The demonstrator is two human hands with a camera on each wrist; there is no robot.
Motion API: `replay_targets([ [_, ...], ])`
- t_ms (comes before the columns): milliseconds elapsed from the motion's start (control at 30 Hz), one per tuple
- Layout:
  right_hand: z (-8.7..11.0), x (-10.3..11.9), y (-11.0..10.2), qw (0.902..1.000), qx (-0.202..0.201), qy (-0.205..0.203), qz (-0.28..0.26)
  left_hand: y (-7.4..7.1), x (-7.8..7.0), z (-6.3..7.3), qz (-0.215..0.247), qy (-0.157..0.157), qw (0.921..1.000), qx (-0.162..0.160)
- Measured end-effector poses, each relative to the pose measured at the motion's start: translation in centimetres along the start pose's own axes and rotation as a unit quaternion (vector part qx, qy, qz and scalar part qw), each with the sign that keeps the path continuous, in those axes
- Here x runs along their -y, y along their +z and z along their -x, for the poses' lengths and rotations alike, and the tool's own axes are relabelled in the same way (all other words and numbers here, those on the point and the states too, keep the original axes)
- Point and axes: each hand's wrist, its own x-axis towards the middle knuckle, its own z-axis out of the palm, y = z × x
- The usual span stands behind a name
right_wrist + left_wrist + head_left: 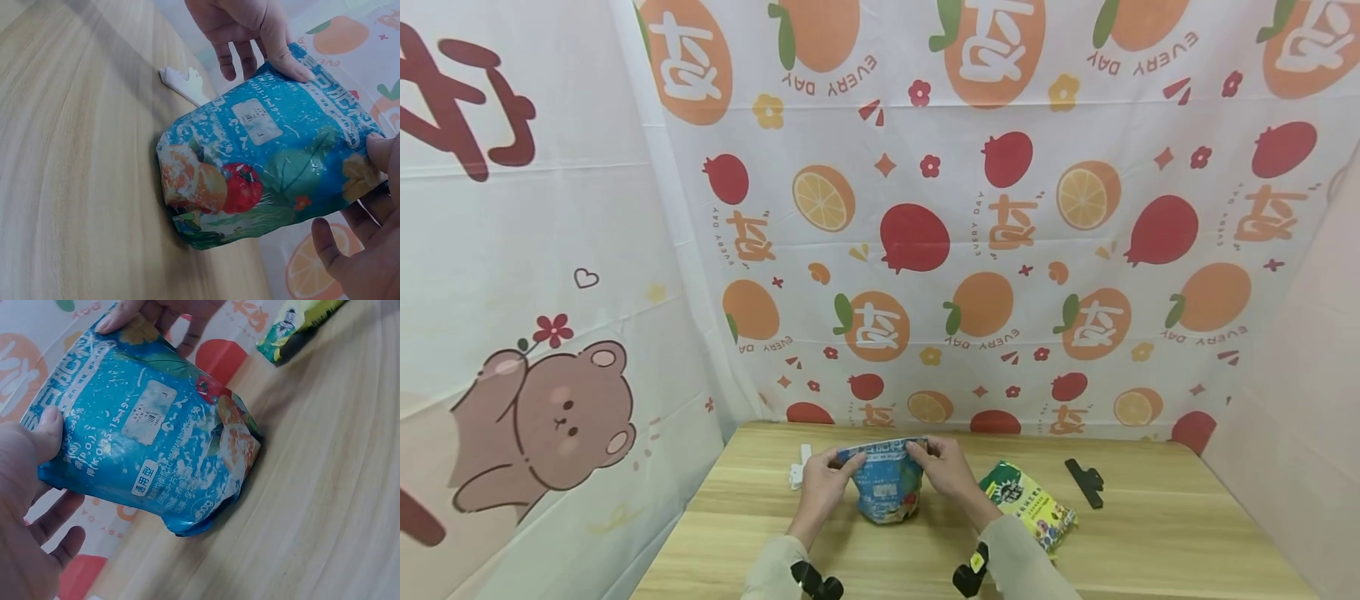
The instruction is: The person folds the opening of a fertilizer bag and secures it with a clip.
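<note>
A blue plastic fertilizer bag (887,487) with printed fruit and vegetables stands upright on the table, its bottom at the wood. My left hand (826,482) pinches its top left corner, thumb on the printed face and fingers behind. At the opposite top corner my right hand (947,471) pinches the bag the same way. In the left wrist view the bag (144,425) shows a white barcode label and pale speckles. Tomato and orange pictures show on the bag (244,162) in the right wrist view.
A green and yellow packet (1030,504) lies right of the right forearm. Farther right is a black clip (1085,483). Behind the left hand lies a white clip (797,471). A fruit-patterned curtain (970,250) hangs at the table's (1150,533) back edge.
</note>
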Motion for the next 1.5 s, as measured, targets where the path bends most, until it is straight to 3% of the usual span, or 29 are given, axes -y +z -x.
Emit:
replay_targets([
  [133,0.1,0.6,-0.2,0.9998,0.009,0.004,0.017,-0.2,-0.4,-0.1,-0.052,0.054,0.9971,-0.01],
  [267,0.1,0.8,-0.5,0.9992,0.024,-0.012,0.03,-0.4,-1.3,0.0,-0.111,0.12,0.9864,-0.012],
  [367,0.1,1.2,-0.6,0.996,0.029,-0.038,0.075,-0.4,-1.7,0.2,-0.143,0.151,0.9781,-0.011],
  [467,0.1,1.9,-0.5,0.9868,0.026,-0.065,0.146,-0.3,-2.0,0.3,-0.167,0.169,0.9713,-0.011],
  [633,0.2,3.4,-0.2,0.9647,0.025,-0.095,0.244,0.0,-2.8,0.6,-0.192,0.217,0.9572,-0.001],
  [767,0.4,4.8,0.3,0.9417,0.026,-0.122,0.313,0.4,-3.4,0.7,-0.221,0.269,0.9375,-0.009],
  [900,0.8,5.9,1.0,0.9054,0.005,-0.146,0.399,0.8,-3.6,0.8,-0.253,0.302,0.9189,-0.029],
  [1033,1.1,6.0,1.9,0.8756,-0.014,-0.16,0.456,1.3,-3.5,0.9,-0.243,0.321,0.9148,-0.034],
  [1100,1.2,6.0,2.3,0.8745,-0.018,-0.167,0.455,1.5,-3.5,0.9,-0.235,0.325,0.9154,-0.036],
  [1267,1.3,5.6,2.8,0.8854,-0.035,-0.181,0.427,1.9,-3.5,1.0,-0.222,0.332,0.9155,-0.043],
  [1500,1.3,4.9,3.0,0.8816,-0.064,-0.203,0.421,2.1,-3.3,1.0,-0.224,0.348,0.9085,-0.061],
])
